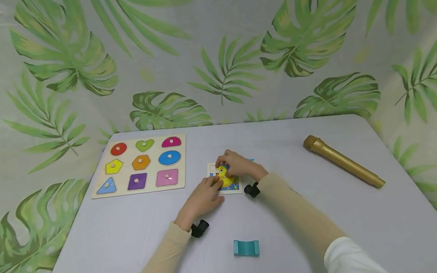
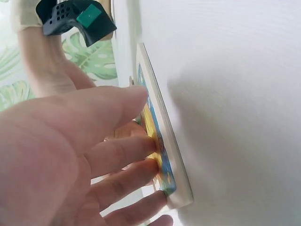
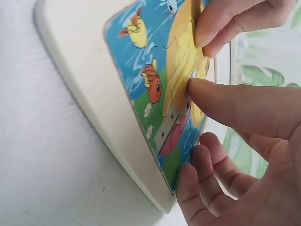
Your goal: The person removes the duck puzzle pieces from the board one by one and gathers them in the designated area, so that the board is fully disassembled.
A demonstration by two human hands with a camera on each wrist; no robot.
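A duck jigsaw puzzle [image 1: 233,184] in a pale wooden tray [image 3: 75,52] lies flat at the middle of the table. My right hand [image 1: 237,163] arches over its upper part, thumb and bent fingers around a puzzle piece at the duck's head [image 1: 222,169]; how firmly they pinch it is partly hidden. From the lower left, my left hand [image 1: 203,198] reaches in, its fairly straight fingertips [image 2: 148,167] resting on the picture. Its thumb [image 2: 127,99] is raised near the tray's edge in the left wrist view. A small blue object [image 1: 251,160] shows behind the right wrist.
A wooden shape board [image 1: 139,186] with several knobbed coloured shapes lies at the left. On the right is a gold microphone-shaped object [image 1: 342,161]. A teal curved block [image 1: 246,248] sits near the front. Leaf-patterned cloth [image 1: 236,49] hangs behind the table.
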